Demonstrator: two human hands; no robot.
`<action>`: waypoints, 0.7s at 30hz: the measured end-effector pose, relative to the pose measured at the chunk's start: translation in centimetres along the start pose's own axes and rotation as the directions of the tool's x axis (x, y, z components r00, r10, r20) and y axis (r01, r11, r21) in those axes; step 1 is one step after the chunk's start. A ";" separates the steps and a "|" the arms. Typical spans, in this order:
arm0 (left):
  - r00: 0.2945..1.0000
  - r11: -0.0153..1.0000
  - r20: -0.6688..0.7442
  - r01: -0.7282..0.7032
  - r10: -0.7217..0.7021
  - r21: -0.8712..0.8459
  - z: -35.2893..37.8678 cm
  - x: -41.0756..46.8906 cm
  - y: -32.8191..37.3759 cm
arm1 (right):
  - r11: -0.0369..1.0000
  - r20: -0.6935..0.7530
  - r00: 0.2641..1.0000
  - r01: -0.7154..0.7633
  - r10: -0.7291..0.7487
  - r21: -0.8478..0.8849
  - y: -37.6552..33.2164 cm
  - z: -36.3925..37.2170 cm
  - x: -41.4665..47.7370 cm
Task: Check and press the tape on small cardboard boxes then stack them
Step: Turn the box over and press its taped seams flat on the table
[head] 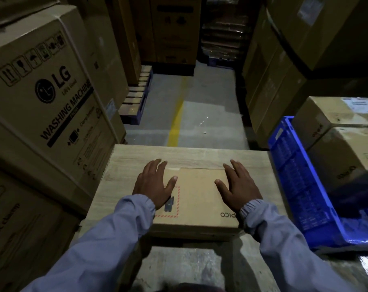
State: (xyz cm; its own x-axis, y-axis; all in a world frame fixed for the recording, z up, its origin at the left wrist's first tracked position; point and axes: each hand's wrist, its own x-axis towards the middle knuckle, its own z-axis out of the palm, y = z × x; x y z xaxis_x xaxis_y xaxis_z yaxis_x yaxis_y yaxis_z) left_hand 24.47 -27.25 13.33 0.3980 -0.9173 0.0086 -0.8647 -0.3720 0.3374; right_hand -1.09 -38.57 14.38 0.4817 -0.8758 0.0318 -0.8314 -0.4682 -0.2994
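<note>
Flat and spread, the grip of each hand closes on nothing: left hand [152, 183] and right hand [239, 184] rest palms down on the small cardboard box [200, 199], which lies under and between them on the table [200, 155]. Its tape is too dim to make out. Pressing well probably means sliding firm, even palms along each seam under the grip. Out past the right grip stands a blue crate [294, 175].
</note>
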 end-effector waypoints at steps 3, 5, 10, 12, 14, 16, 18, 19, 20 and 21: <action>0.980 0.969 -0.054 0.178 -0.190 -0.171 -0.1 0.3 -0.1 | 0.970 -0.017 0.983 -0.177 0.182 0.167 -0.1 -0.2 -0.2; 0.910 0.875 0.005 0.399 -0.414 -0.276 -0.1 0.4 -0.4 | 0.908 -0.005 0.943 -0.319 0.333 0.271 -0.1 -0.3 -0.3; 0.731 0.606 0.313 0.679 -0.606 -0.414 -1.4 0.1 -0.7 | 0.818 0.124 0.857 -0.514 0.500 0.259 -0.1 -0.7 -1.0; 0.743 0.596 0.346 0.668 -0.574 -0.446 -1.8 -0.5 -0.7 | 0.821 0.116 0.864 -0.501 0.489 0.272 -0.1 -1.0 -1.5; 0.760 0.595 0.350 0.647 -0.547 -0.477 -1.8 -1.1 -0.8 | 0.822 0.104 0.873 -0.484 0.476 0.300 -0.1 -1.2 -2.2; 0.768 0.588 0.368 0.639 -0.524 -0.496 -2.1 -1.6 -0.9 | 0.825 0.090 0.882 -0.465 0.462 0.320 -0.1 -1.5 -2.8; 0.769 0.569 0.387 0.638 -0.509 -0.519 -2.5 -2.0 -1.1 | 0.817 0.079 0.882 -0.462 0.465 0.344 -0.3 -1.9 -3.3; 0.771 0.554 0.385 0.634 -0.507 -0.540 -2.8 -2.1 -1.2 | 0.810 0.069 0.879 -0.462 0.471 0.361 -0.4 -2.0 -3.6; 0.772 0.536 0.384 0.630 -0.506 -0.562 -3.0 -2.1 -1.1 | 0.801 0.053 0.877 -0.460 0.478 0.383 -0.5 -2.0 -3.8; 0.776 0.520 0.379 0.623 -0.504 -0.584 -3.2 -2.1 -1.0 | 0.788 0.037 0.873 -0.456 0.486 0.414 -0.6 -2.0 -4.0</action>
State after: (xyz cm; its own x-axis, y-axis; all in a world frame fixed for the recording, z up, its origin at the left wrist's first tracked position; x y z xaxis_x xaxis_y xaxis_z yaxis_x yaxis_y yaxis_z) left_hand 25.50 -24.51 16.01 0.6284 -0.5781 -0.5205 -0.0229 -0.6826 0.7304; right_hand -3.06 -34.98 16.39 0.0267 -0.9878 -0.1531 -0.7597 0.0795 -0.6454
